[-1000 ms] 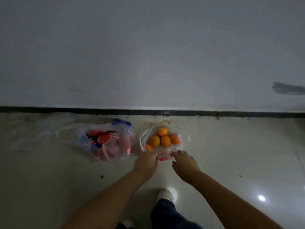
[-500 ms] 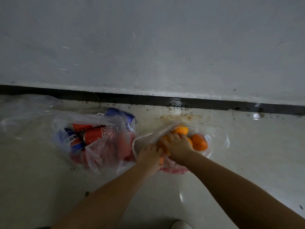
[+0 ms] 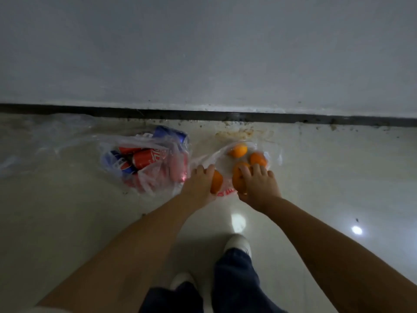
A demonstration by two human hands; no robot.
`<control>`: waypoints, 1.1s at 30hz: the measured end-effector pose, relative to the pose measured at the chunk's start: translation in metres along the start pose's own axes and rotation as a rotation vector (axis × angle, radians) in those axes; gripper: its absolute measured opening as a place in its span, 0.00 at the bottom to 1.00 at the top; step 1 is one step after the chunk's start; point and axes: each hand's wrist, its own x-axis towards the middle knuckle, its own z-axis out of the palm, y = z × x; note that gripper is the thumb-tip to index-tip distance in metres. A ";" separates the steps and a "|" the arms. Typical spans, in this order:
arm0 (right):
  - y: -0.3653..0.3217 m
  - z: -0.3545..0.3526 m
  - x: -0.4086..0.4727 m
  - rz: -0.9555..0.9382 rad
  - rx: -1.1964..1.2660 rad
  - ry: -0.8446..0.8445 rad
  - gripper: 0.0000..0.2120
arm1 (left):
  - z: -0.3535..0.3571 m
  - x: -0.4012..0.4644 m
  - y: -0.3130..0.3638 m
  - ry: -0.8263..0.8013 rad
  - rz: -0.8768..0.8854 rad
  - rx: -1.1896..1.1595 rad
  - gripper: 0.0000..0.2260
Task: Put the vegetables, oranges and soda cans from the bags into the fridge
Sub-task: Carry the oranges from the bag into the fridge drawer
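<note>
Down on the floor (image 3: 79, 222), both hands at the orange bag (image 3: 274, 152).

Now, biggest first: the pale wall (image 3: 203, 53) meets glossy tile at a dark skirting strip (image 3: 203, 114). Left, a clear bag of soda cans (image 3: 146, 159) (red and blue, lying on their sides) sits just beside the orange bag. Left hand (image 3: 199, 185) grips one orange (image 3: 217, 181) at the bag's near edge; right hand (image 3: 258, 185) curls over another orange (image 3: 238, 177). Two more oranges (image 3: 238, 150) lie loose farther in, toward the wall. White shoes (image 3: 238, 242) and dark trousers show below.
</note>
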 end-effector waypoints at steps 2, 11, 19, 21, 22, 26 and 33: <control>-0.001 -0.043 -0.042 0.049 0.035 0.000 0.35 | -0.041 -0.032 0.027 -0.020 0.027 0.003 0.32; -0.016 -0.250 -0.218 0.243 0.208 0.147 0.34 | -0.234 -0.183 0.154 -0.055 0.214 0.089 0.37; -0.040 -0.347 -0.392 0.466 0.267 0.368 0.35 | -0.332 -0.305 0.240 -0.058 0.517 0.257 0.35; -0.040 -0.356 -0.440 0.536 0.262 0.402 0.35 | -0.346 -0.331 0.274 -0.072 0.609 0.283 0.36; -0.039 -0.359 -0.463 0.574 0.265 0.422 0.36 | -0.351 -0.343 0.293 -0.067 0.655 0.295 0.35; -0.032 -0.363 -0.564 0.750 0.275 0.525 0.37 | -0.350 -0.396 0.375 -0.048 0.875 0.353 0.35; -0.043 -0.313 -0.785 1.159 0.270 0.675 0.36 | -0.258 -0.551 0.517 -0.114 1.240 0.363 0.36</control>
